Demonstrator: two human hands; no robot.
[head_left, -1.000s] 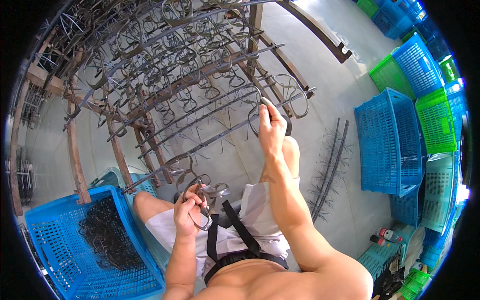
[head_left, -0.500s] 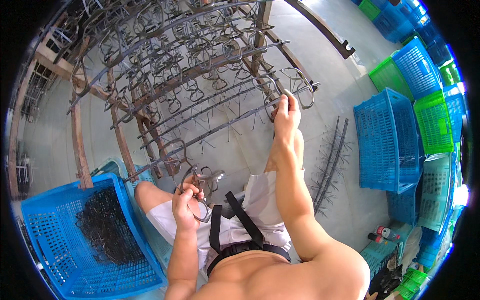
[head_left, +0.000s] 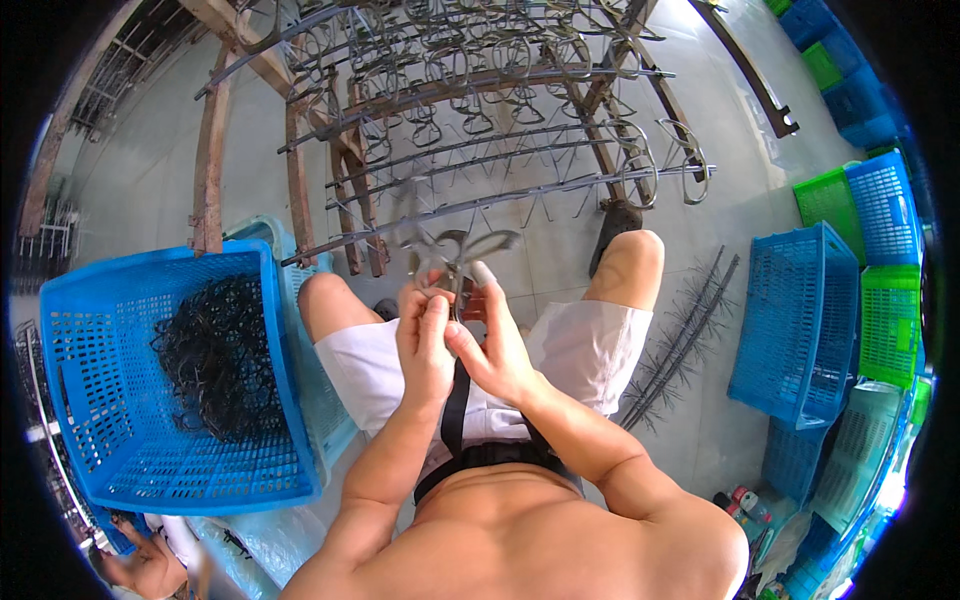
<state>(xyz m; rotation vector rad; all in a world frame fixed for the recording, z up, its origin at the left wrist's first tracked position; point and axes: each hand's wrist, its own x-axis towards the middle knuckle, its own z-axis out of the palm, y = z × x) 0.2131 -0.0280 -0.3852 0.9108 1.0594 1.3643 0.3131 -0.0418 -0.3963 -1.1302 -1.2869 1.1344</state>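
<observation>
- Step in hand, as I judge it: handling loop-shaped frames (head_left: 453, 240) between both hands, in front of the lap and just below the rack's front bar (head_left: 480, 204);
- left hand (head_left: 428, 345): thumb and fingers pinch the frames;
- right hand (head_left: 495, 345): index finger stretched upward, thumb close to the left one; blur hides whether it grips, so I cannot tell;
- the next move probably calls for a sure right-hand pinch on one frame, keeping the others untangled.

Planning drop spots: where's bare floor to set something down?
Floor between rack and green basket; a strip between spiky rods and right-side blue basket. Crowded: rack's upper rows; around left hand and right hand, looped frames between.
</observation>
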